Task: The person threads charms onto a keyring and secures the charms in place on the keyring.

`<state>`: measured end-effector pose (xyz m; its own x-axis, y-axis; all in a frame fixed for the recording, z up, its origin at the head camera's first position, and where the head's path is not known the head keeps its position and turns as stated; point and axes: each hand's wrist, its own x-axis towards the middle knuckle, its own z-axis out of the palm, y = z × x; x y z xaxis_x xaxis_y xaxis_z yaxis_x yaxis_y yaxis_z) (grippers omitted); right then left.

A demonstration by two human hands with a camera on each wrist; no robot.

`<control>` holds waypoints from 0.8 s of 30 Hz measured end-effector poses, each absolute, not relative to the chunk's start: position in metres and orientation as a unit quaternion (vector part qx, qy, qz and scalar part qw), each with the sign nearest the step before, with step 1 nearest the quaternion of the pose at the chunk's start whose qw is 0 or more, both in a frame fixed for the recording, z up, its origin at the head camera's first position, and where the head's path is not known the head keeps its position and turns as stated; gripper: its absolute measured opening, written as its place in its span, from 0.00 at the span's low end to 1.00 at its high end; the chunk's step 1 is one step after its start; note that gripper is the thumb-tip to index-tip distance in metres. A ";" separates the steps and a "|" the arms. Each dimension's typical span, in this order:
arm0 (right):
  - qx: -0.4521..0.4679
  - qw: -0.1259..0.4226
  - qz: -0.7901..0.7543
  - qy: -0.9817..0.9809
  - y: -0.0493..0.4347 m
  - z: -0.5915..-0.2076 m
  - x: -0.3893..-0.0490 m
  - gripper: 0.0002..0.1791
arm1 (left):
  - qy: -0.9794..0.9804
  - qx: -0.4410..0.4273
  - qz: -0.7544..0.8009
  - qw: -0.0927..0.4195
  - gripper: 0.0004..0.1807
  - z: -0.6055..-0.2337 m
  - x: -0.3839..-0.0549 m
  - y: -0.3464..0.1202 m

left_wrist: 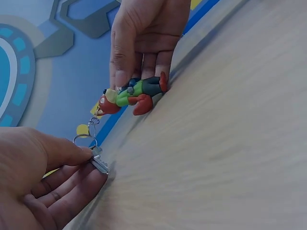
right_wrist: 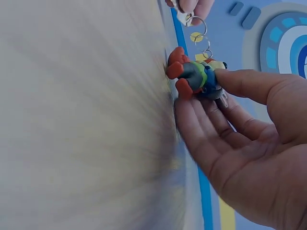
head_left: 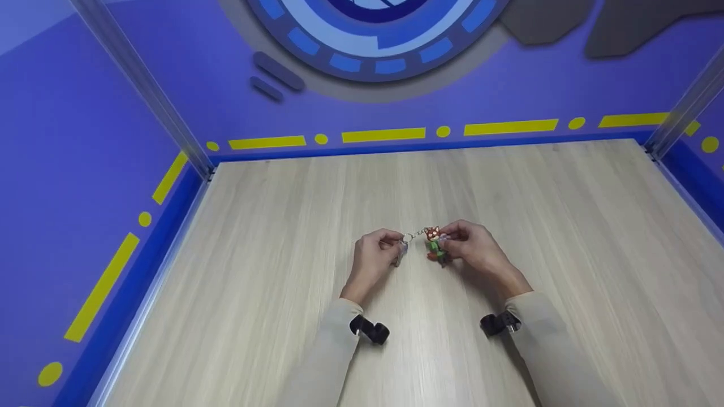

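Observation:
My left hand [head_left: 373, 255] pinches a silver key [left_wrist: 100, 164] between thumb and fingers, above the tabletop. A metal split ring [left_wrist: 85, 140] runs from the key to a short chain [head_left: 419, 232], which leads to a fox figurine [head_left: 434, 246]. The fox is orange-red with a green top and dark trousers. My right hand [head_left: 479, 250] holds this figurine [right_wrist: 194, 76] by its side, thumb against fingers. A small shiny metal piece [right_wrist: 223, 99] shows beside the figurine at the right fingers; its kind is unclear. The fingers hide part of the key and figurine.
A light wood-grain table [head_left: 254, 254] lies under both hands. Blue panels [head_left: 169, 45] with yellow markings enclose its back and sides, with metal posts [head_left: 141, 85] at the corners. A black wrist camera [head_left: 370, 329] sits on each sleeve.

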<state>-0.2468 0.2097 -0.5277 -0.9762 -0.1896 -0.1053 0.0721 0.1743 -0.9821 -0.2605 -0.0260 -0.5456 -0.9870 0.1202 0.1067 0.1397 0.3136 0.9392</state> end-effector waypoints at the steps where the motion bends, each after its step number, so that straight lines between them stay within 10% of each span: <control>1: -0.038 0.101 -0.640 0.761 0.210 -0.528 -0.247 0.12 | -0.811 -0.082 -0.579 0.007 0.07 -0.546 -0.261 -0.026; 24: -0.013 0.108 -0.581 0.807 0.211 -0.529 -0.248 0.15 | -0.875 -0.084 -0.476 0.033 0.05 -0.548 -0.260 -0.020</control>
